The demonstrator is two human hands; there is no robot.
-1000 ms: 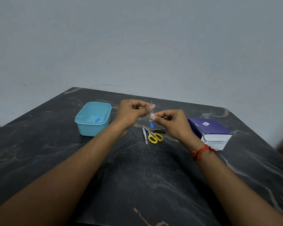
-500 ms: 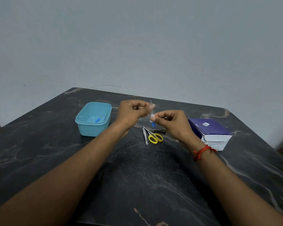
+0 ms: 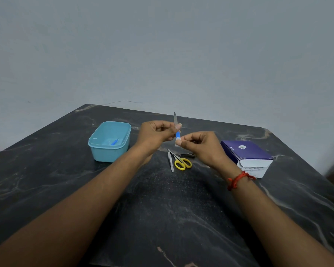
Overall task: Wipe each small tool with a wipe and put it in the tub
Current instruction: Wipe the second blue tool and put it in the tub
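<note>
Two hands are raised above the dark marbled table [image 3: 162,209], and a slim metal file with a blue handle [image 3: 177,134] is held upright between them, clear of the surface so its length can be rubbed. Its upper metal part is pinched by the left hand [image 3: 156,132]. What looks like a small white wipe [image 3: 177,140] is clamped round the lower end by the curled fingers of the right hand [image 3: 200,145]. At left, a light blue plastic tub [image 3: 108,155] is set within reach, with one small blue tool [image 3: 114,142] already inside. Yellow-handled scissors [image 3: 182,163] and steel tweezers [image 3: 170,161] are seen unwiped on the table. On the purple cardboard box [image 3: 247,153] at right, "BD Alcohol Swabs" can be read.
</note>
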